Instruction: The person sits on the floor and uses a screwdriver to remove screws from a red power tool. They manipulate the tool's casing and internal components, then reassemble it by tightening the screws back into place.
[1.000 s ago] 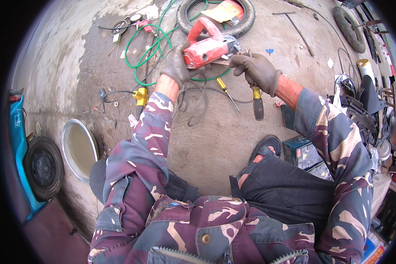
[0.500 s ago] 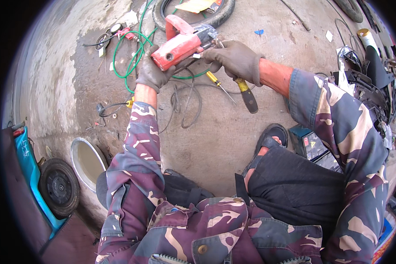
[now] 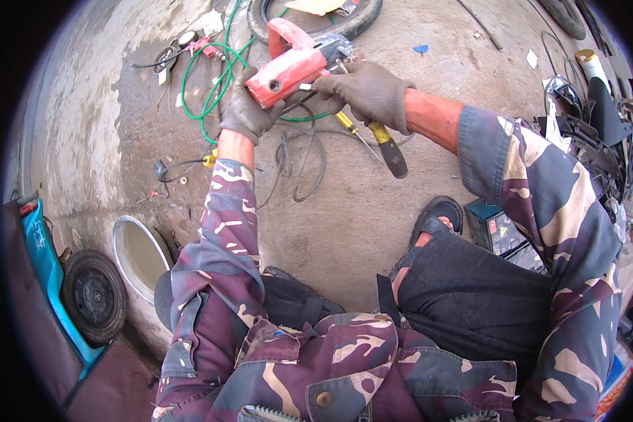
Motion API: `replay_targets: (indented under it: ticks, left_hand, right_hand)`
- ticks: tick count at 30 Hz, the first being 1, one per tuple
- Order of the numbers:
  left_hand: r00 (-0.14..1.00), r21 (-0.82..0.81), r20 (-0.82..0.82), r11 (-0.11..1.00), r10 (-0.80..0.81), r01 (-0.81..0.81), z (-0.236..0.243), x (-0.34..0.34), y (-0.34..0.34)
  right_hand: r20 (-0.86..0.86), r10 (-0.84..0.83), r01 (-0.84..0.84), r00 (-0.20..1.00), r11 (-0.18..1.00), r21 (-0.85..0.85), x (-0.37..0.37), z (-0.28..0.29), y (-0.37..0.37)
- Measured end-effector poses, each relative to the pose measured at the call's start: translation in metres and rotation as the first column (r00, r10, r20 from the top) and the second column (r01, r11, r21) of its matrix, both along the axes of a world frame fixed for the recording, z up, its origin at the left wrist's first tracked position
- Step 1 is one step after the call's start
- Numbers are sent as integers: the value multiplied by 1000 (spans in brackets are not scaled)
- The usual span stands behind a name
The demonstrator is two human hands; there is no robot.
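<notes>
Screwdriver (image 3: 392,155): gripped by right hand (image 3: 369,90).
Power tool (image 3: 287,77): gripped by left hand (image 3: 246,116).
Work: judged under way, unfinished.

Site: repair workshop, apparently for vehicles. Evidence: stained concrete floor (image 3: 330,239); loose tyre (image 3: 367,21) and red power tool (image 3: 288,74), upper centre; looped green hose (image 3: 186,91), upper left; spoked-hub wheel (image 3: 92,296), lower left; heaped black parts (image 3: 601,116), upper right.
</notes>
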State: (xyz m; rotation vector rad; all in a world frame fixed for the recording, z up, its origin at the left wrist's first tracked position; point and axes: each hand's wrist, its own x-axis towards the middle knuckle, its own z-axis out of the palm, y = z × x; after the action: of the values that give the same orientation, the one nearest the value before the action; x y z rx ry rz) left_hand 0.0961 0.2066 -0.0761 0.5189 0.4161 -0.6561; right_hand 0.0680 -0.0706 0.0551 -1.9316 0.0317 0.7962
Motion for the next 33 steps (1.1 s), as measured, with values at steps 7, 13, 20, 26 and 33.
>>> replay_targets:
  ticks: [7,13,20,26,33]
  left_hand:
    - [1000,109,-19,994,-4,6,12,-1,-15]
    - [997,165,-11,984,71,-68,13,-3,-21]
    - [996,213,30,973,85,-90,8,-1,-25]
    - [997,233,-10,970,78,-73,12,0,-27]
    - [998,257,-17,965,66,-60,16,-1,-28]
  right_hand:
    - [-22,19,-19,1000,1000,7,7,6,23]
    - [-17,79,-79,997,997,-8,15,1,35]
    - [-15,32,-33,999,999,-19,19,-5,37]
    - [-39,23,-23,999,1000,6,17,-4,39]
    - [-56,4,-5,998,1000,-21,16,4,39]
